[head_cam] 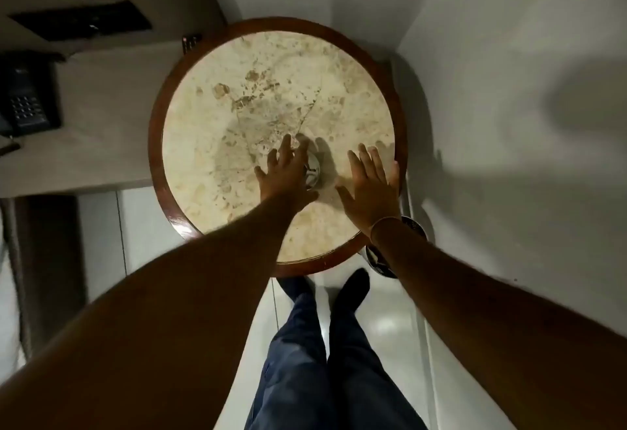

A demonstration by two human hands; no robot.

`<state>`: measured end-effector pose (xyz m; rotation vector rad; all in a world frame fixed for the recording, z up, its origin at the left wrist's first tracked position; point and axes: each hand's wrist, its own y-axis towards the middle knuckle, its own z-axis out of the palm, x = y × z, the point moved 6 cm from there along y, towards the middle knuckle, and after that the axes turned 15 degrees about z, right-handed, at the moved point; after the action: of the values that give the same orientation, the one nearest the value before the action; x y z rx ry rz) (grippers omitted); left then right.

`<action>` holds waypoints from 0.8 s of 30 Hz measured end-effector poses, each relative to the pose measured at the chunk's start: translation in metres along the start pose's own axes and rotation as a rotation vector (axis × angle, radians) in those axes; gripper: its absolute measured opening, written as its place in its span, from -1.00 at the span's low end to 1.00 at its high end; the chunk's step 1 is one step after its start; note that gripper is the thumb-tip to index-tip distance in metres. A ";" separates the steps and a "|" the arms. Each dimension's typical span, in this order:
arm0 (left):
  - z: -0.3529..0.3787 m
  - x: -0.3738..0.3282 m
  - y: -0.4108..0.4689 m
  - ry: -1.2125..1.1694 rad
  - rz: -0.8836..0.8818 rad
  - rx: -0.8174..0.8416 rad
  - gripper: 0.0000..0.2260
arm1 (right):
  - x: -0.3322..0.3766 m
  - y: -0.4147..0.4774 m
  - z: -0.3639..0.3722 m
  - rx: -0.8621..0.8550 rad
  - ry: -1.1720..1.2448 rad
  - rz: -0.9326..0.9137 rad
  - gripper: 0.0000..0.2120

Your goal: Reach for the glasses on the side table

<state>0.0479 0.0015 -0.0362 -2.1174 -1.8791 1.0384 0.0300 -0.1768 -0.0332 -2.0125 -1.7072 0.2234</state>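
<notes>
overhead, a round table (190,66) fills the middle of the view, seen from straight above. its top is pale cream stone with brown mottling and a thin dark crack line, ringed by a glossy reddish-brown wooden rim. it stands in a corner of plain white walls (475,56), where soft shadows fall on the right. to the left runs a beige counter (112,117) at about the same height, touching or nearly touching the table's rim. the floor (380,324) below is shiny white tile.

two bare arms reach down over the near half of the table. the left hand (285,175) has its fingers spread and slightly bent over one small shiny metal object (314,170), which sits on the stone just right of the table's centre; whether the fingers actually grip it cannot be told, as the hand hides most of it. the right hand (371,185) lies flat and open, fingers straight, near the table's right edge, just beside the metal object and apart from the left hand.

one black telephone (25,93) with a keypad rests on the counter at far left. one dark rectangular panel (81,20) lies farther back. one round metal bin (412,226) stands on the floor under the right forearm. two legs in blue trousers (325,361) and two dark feet show below.
</notes>
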 end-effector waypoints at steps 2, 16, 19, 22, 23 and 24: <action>-0.002 -0.006 0.005 0.024 0.040 0.012 0.04 | -0.003 0.002 -0.003 -0.013 -0.020 0.027 -0.33; 0.009 -0.010 -0.003 0.082 0.069 0.012 -0.08 | 0.009 0.000 -0.002 -0.069 0.029 0.017 -0.36; 0.003 -0.019 -0.011 0.074 0.096 -0.024 -0.11 | 0.010 -0.003 -0.002 -0.044 0.159 0.098 -0.38; -0.010 -0.037 -0.023 0.035 0.157 -0.053 -0.08 | 0.006 -0.003 -0.001 0.200 0.603 0.341 -0.45; -0.014 -0.045 -0.028 0.015 0.184 -0.053 -0.07 | 0.005 -0.007 0.002 0.335 0.795 0.461 -0.44; -0.022 -0.053 -0.034 0.000 0.213 -0.058 -0.06 | 0.007 -0.014 0.004 0.484 0.960 0.581 -0.38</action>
<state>0.0324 -0.0321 0.0193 -2.3924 -1.7324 1.0338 0.0175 -0.1681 -0.0289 -1.7320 -0.4185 -0.1300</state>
